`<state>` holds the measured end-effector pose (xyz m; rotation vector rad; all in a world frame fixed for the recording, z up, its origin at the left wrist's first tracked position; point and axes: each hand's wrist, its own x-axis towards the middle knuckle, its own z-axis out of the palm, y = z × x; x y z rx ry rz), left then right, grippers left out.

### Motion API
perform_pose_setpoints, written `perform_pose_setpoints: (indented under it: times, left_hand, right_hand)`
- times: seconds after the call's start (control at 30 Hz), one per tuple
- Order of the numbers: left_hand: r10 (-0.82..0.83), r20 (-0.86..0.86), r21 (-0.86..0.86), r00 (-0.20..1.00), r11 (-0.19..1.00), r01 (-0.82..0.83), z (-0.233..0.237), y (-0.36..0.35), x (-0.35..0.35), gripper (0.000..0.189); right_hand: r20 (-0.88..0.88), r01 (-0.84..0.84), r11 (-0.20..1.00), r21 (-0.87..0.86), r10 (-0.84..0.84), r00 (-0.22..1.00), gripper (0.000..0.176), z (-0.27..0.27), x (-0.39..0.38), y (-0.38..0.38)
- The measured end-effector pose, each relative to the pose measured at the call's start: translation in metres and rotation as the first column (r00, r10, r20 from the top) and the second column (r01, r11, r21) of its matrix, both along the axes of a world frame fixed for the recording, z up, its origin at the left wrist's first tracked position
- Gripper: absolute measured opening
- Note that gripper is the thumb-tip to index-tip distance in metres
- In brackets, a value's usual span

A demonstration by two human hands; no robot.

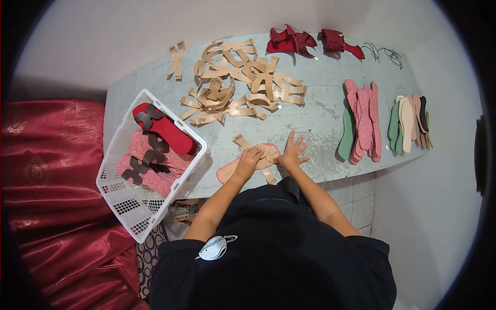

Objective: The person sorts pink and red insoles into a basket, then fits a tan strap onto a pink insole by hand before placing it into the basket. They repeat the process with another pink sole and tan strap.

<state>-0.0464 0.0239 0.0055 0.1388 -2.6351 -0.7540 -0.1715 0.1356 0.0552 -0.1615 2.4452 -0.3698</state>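
A pink-edged sole [230, 171] with a tan inner face lies slantwise on the grey table near its front edge. Tan straps [268, 174] stick out from under it on both sides. My left hand [249, 161] rests on the middle of the sole with its fingers bent and pressed together; whether they pinch anything is hidden. Just to the right, my right hand [293, 153] has its fingers spread, its thumb side by the sole's wider end.
A white basket [194, 165] with pink and red soles stands at left. Tan straps [222, 85] are heaped behind. Red pieces [292, 41] and black cords [385, 54] lie at the back. Pink soles [364, 121] and green, cream and black soles [407, 124] are at right.
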Motion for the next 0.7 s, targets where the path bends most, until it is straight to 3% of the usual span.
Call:
perform_pose_setpoints:
  times: [0.37, 0.7]
  left_hand:
    - [0.003, 0.072, 0.246, 0.997, 0.969, -0.021, -0.007, -0.003, 0.009, 0.026]
    - [-0.021, 0.079, 0.279, 0.997, 0.960, -0.002, -0.015, -0.006, 0.012, 0.029]
  right_hand:
    - [-0.021, 0.001, 1.000, -0.022, -0.001, 1.000, 0.133, -0.004, 0.004, 0.003]
    - [-0.023, -0.026, 1.000, 0.012, 0.026, 0.999, 0.133, -0.007, 0.003, 0.003]
